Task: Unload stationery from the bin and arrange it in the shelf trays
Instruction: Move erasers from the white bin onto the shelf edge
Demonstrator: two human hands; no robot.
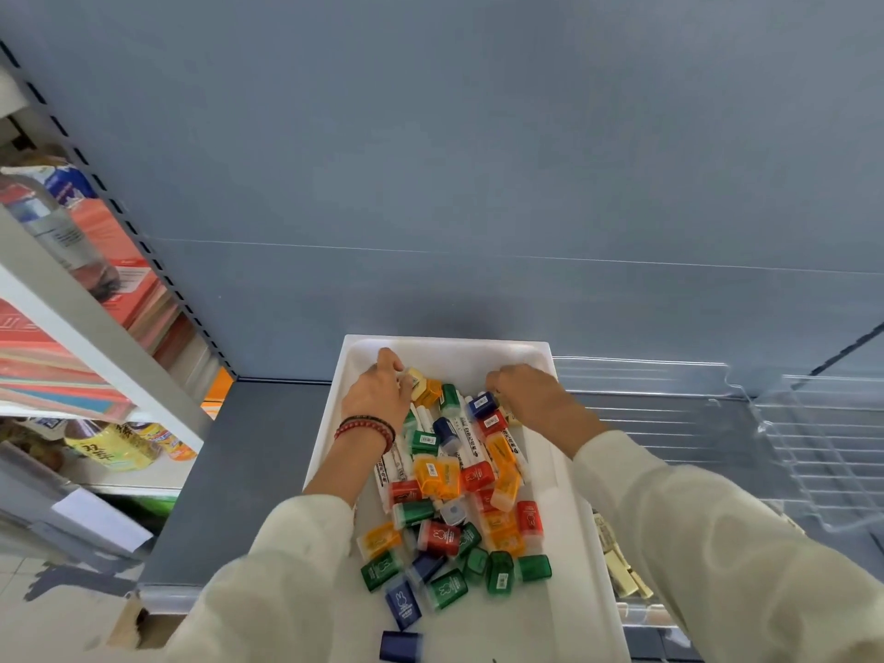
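Observation:
A white bin (pixel 569 471) sits on the grey shelf, filled with several small stationery blocks in red, green, orange and blue (pixel 440 538) and white marker pens (pixel 466 447). My left hand (pixel 378 394) reaches into the far left of the bin, its fingers closed around a pale yellow block (pixel 417 378). Over the far right of the pile, my right hand (pixel 524 392) curls with its fingers down beside a dark blue block (pixel 482 405); what it grips is hidden. Clear plastic shelf trays (pixel 669 413) lie to the right of the bin.
A grey back panel rises behind the shelf. At the left stand other shelves with red notebooks (pixel 134 275) and drink bottles (pixel 115 445). Pale yellow items (pixel 622 567) lie in a tray right of the bin. One blue block (pixel 401 646) lies at the bin's near end.

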